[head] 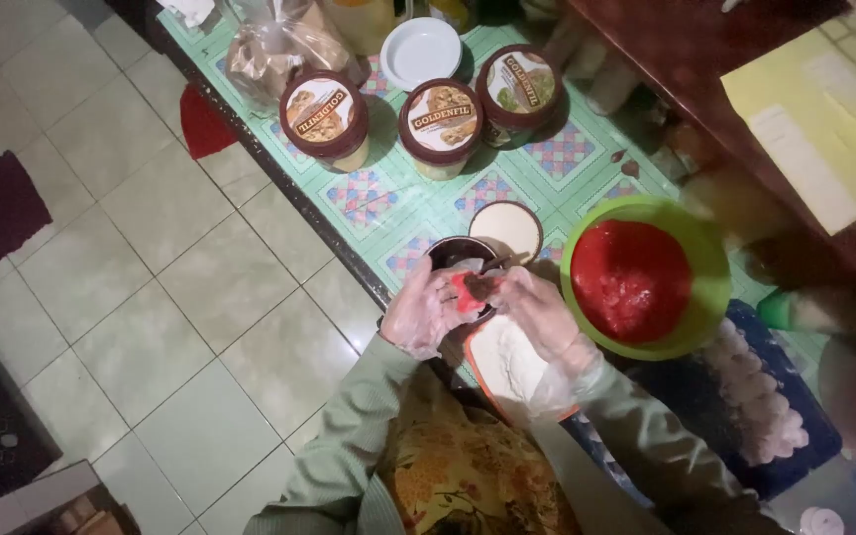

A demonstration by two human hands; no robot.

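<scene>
- Head view, looking straight down: the left hand [426, 309] and the right hand [537, 312], both in thin clear gloves, meet just below the picture's centre with a small red piece of dough [464, 290] pinched between their fingertips.
- The left hand's fingers curl around the red piece from its 9 o'clock side; the right hand's fingers press a dark bit of filling [481, 286] onto it from 3 o'clock. Both hands are clenched on the piece, not released.
- The red piece sits directly over a dark round tub [451, 252], which lies at 12 o'clock of the hands.
- A round pale lid [507, 230] lies touching that tub at its 2 o'clock.
- Under the right wrist, at 6 o'clock of the hands, is an orange-rimmed tray of white flour [503, 372].
- A green bowl [710, 272] full of red dough stands at 3 o'clock of the hands, just beside the right hand.
- At 4 o'clock, on a dark blue tray [816, 428], lie rows of pale shaped pieces [760, 401].
- Three brown-lidded tubs [438, 127] stand in a row at 12 o'clock, well apart from the hands, with a white plate [420, 52] behind them.
- Everything rests on a green patterned tablecloth [567, 159].
</scene>
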